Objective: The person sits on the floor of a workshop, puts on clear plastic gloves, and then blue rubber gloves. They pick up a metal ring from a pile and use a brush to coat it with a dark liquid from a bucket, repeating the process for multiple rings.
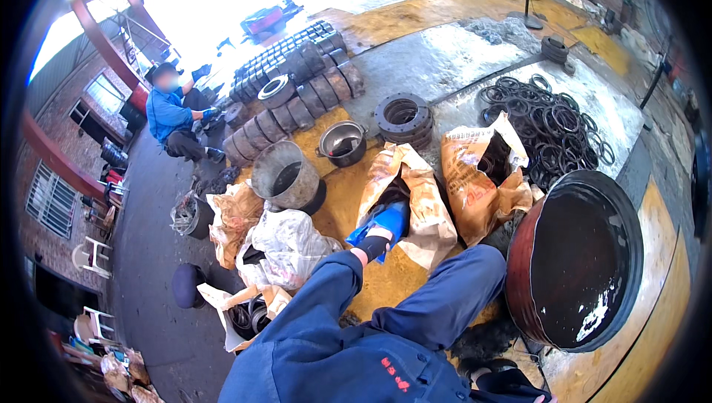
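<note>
The blue glove [393,219] looks smooth and rubbery, the sack [428,217] creased paper.

The left arm [326,283] reaches forward and down, its left hand [389,225] gloved.

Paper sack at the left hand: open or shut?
Open. The paper sack's top edges stand apart, showing a dark interior, with the blue-covered left hand at the opening. Cannot tell how full.
</note>
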Tool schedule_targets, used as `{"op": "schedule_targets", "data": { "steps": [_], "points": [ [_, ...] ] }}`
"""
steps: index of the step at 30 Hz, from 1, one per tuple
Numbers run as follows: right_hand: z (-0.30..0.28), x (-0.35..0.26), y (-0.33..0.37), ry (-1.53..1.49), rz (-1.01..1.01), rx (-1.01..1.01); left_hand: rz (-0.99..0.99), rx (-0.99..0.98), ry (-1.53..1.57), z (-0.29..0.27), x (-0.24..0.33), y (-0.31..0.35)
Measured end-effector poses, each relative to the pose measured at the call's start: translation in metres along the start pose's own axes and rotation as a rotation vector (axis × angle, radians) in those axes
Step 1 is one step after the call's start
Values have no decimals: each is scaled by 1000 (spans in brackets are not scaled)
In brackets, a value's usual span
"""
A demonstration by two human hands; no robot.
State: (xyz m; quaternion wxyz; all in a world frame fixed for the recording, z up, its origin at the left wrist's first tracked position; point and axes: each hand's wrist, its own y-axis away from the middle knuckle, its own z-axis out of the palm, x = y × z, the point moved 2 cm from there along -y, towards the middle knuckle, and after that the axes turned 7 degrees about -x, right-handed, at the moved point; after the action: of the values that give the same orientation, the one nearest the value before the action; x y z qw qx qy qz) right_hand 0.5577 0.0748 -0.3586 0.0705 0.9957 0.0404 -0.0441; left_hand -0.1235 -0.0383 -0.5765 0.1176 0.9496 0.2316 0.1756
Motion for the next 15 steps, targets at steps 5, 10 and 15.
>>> {"op": "schedule_targets", "data": {
  "steps": [5, 10, 15],
  "points": [
    [6, -5, -10, 3, 51, -30, 5, -58, -22, -2, 3, -6],
    [43, 34, -9, 114, 171, -39, 36, -106, -66, 0, -12, -18],
    [37, 35, -12, 120, 169, -43, 63, -180, -86, 5, -23, -17]
  ]
}}
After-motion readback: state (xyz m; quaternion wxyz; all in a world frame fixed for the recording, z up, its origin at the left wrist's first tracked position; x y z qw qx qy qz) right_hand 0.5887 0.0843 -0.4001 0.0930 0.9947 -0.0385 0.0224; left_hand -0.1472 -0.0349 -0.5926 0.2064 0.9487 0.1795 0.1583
